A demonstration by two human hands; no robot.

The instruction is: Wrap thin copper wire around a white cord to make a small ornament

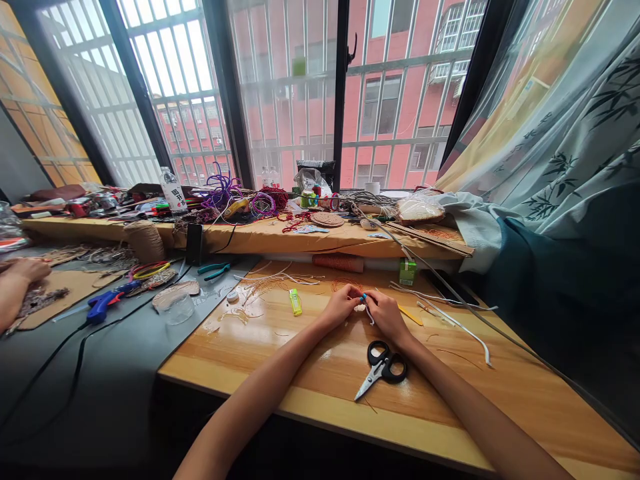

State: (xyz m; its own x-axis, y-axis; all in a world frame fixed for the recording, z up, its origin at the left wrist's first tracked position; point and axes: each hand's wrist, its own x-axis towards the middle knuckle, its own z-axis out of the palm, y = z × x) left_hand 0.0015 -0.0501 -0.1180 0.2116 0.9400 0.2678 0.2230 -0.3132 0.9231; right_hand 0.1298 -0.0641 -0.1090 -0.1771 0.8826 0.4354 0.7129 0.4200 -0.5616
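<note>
Over the wooden table, my left hand and my right hand meet with their fingers pinched together. A small blue piece shows between the fingertips of both hands; it is too small to tell its kind. Below it a short length of white cord hangs between the hands. Just behind my left hand lies a loose loop of thin orange cord. Black-handled scissors rest on the table nearer to me, slightly spread, with their blades pointing to the lower left.
A yellow-green lighter and a cone of orange thread are on the table. White cords and a green box sit to the right. At left are a blue glue gun and another person's hand. A cluttered ledge runs behind.
</note>
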